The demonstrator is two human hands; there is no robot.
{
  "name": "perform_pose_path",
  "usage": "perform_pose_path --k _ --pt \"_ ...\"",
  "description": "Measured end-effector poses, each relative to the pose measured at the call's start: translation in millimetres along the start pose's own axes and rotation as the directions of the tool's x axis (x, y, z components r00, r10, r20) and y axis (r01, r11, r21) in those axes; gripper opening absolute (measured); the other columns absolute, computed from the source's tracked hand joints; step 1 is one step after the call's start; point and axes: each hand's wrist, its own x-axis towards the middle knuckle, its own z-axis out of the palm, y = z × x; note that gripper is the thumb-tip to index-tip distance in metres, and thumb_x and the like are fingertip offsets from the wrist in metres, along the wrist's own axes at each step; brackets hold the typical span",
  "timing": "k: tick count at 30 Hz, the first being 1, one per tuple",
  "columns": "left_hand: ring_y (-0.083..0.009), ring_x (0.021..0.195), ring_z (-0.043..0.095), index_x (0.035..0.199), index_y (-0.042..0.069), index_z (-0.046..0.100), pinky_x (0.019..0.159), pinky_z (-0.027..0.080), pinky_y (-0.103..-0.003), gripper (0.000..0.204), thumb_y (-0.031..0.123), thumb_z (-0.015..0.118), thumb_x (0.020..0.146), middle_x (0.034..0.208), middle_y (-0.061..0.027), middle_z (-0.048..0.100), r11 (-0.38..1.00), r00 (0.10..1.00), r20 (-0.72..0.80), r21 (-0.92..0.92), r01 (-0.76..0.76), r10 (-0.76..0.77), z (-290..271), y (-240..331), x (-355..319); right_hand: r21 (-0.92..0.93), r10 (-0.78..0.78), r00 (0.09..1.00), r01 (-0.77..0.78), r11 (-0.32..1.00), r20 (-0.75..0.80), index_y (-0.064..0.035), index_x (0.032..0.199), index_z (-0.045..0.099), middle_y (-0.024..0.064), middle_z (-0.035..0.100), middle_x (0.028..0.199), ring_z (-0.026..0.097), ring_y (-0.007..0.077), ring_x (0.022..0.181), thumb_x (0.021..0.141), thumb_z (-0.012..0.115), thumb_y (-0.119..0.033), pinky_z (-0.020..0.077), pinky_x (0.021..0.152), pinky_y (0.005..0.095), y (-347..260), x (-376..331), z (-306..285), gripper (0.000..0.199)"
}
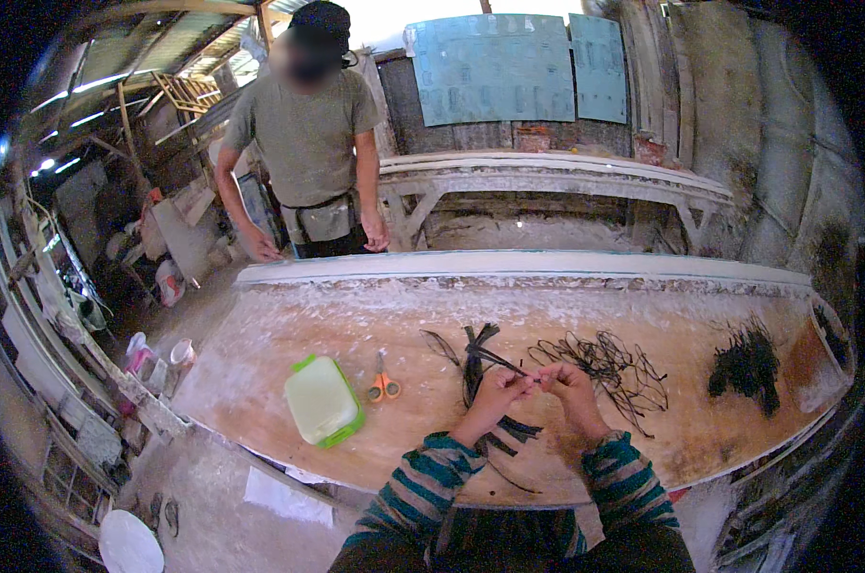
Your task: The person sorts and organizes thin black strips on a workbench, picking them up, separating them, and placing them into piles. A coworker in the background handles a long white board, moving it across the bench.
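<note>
Close together over the wooden tabletop (423, 439), my two hands work on a thin black strip (502, 361). My left hand (499, 393) is closed, pinching it near one end. The fingertips of my right hand (570, 390) are pinched at the same end, nearly touching the left ones; the exact grip is too small to make out. Beneath and left of my hands lies a bundle of flat black strips (472, 368). Right of them spreads a tangle of thin black cords (633, 374). Orange-handled scissors (384, 387) rest farther left, beside a clear plastic box with green clips (323, 401).
A dark, fuzzy heap of black cords (747, 368) sits at the table's right. A long white ledge (509, 265) runs along the far edge, where another person (322, 143) stands at left. Behind is a bench (547, 179); a round white stool top (131, 542) is lower left.
</note>
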Motion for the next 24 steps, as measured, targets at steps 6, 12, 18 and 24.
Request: perform_pose_path --k 6,12,18,24 --pt "-0.0078 0.069 0.055 0.093 -0.001 0.062 0.061 0.044 -0.021 0.021 0.018 0.057 0.086 0.077 -0.0017 0.061 0.998 0.997 -0.043 0.006 -0.068 0.068 -6.6 -8.5 2.1 -0.121 0.002 1.0 0.001 0.993 0.029 -0.003 0.087 0.066 0.0005 0.062 0.08 0.053 0.0081 0.075 0.079 0.063 -0.013 0.0418 0.07 0.0235 6.6 0.6 -1.4 0.013" --pt "-0.008 0.069 0.055 0.094 -0.001 0.062 0.063 0.043 -0.021 0.018 0.014 0.059 0.084 0.079 -0.0027 0.063 0.994 0.999 -0.003 -0.099 -0.037 0.037 -2.4 5.7 -1.8 -0.148 0.023 0.999 -0.016 0.989 0.045 -0.0018 0.084 0.065 0.0003 0.063 0.081 0.054 0.0081 0.074 0.08 0.062 -0.012 0.0426 0.07 0.0237 11.5 1.4 -5.1 0.012" --pt "-0.009 0.073 0.058 0.094 0.001 0.062 0.066 0.045 -0.021 0.017 0.014 0.059 0.083 0.084 -0.0036 0.064 0.998 0.998 0.034 0.026 -0.055 0.054 -1.0 10.8 -1.3 -0.113 0.029 0.995 -0.019 0.993 0.094 -0.0021 0.077 0.06 0.0011 0.061 0.078 0.054 0.0102 0.075 0.082 0.059 -0.013 0.0428 0.073 0.0265 1.1 -1.1 -5.7 0.012" --pt "-0.011 0.073 0.059 0.094 0.0 0.061 0.067 0.048 -0.024 0.019 0.016 0.058 0.085 0.083 -0.0048 0.064 0.986 0.99 0.039 -0.103 -0.13 0.134 -0.4 0.6 -0.2 -0.134 0.125 0.987 -0.111 0.985 0.101 -0.0033 0.08 0.06 0.0018 0.06 0.078 0.054 0.0109 0.077 0.084 0.056 -0.015 0.0419 0.075 0.0276 14.1 1.5 -9.6 0.013"
